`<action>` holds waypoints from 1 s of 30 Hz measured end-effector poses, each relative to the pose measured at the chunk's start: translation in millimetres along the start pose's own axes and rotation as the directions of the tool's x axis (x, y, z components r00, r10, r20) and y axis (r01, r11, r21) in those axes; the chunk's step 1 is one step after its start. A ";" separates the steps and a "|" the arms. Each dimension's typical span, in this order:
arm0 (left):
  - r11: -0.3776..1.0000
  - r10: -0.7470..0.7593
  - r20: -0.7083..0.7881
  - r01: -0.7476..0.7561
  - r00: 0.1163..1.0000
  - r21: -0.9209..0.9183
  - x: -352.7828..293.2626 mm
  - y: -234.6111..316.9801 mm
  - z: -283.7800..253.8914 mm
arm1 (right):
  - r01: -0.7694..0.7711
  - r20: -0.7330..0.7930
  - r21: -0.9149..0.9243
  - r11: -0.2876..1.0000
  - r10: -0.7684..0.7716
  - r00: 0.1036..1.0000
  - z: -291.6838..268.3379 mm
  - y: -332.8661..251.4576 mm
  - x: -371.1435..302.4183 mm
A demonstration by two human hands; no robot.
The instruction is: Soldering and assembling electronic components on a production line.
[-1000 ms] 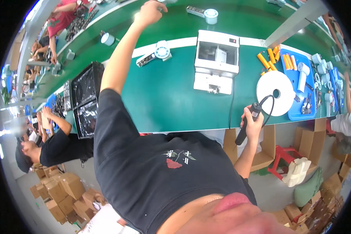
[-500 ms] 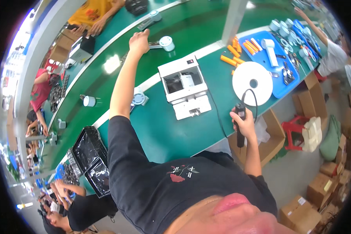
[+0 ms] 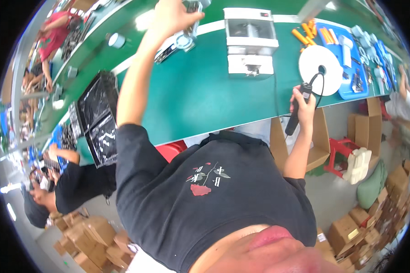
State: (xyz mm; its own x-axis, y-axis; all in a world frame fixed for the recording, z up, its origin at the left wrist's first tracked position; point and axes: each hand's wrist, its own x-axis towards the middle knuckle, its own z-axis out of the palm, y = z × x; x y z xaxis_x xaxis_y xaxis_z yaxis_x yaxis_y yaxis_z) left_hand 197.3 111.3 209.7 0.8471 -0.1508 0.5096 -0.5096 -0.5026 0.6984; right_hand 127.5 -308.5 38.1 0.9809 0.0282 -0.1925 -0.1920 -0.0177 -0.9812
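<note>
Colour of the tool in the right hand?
The tool is mostly black; head view.

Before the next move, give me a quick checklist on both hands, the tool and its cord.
1. Right hand gripping the black corded screwdriver: ok.
2. Screwdriver's lower end away from the white windowed machine: ok, it points down beyond the table's near edge.
3. Cord routed off the white disc: not ok, it crosses in front of the disc in this view.
4. Left hand gripping the dark part by its fingers: cannot tell.
5. Light-blue round-headed device lying beside the left forearm: ok.
</note>
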 end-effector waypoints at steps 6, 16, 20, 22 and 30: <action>0.816 -0.507 -0.265 0.556 0.820 0.158 -164.6 67.4 85.7 | 0.187 -0.055 0.032 0.982 -0.186 0.981 15.4 -38.5 -2.5; 0.731 -0.497 -0.270 0.565 0.825 0.383 -225.1 56.9 166.5 | 0.734 -0.189 0.373 0.568 -0.728 0.659 142.5 -176.7 7.4; 0.938 -0.142 -0.176 0.189 0.974 0.292 -248.4 51.9 156.6 | 0.780 -0.158 0.198 0.594 -0.766 0.623 161.9 -172.7 33.0; 0.960 -0.077 -0.086 0.097 0.993 0.264 -256.0 48.9 157.2 | 0.743 -0.136 0.195 0.640 -0.733 0.666 171.9 -165.1 36.5; 0.948 -0.058 -0.061 0.074 0.996 0.309 -272.2 33.2 166.6 | 0.662 0.003 0.280 0.696 -0.690 0.724 185.9 -151.8 -17.0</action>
State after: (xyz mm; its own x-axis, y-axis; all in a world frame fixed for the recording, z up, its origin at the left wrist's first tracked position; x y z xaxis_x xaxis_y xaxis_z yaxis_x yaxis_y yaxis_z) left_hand -25.1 -6.1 10.5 0.8644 -0.0693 0.4980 -0.3740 -0.7506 0.5447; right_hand 134.1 -120.4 188.0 0.8425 0.0360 0.5375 0.5066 0.2864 -0.8133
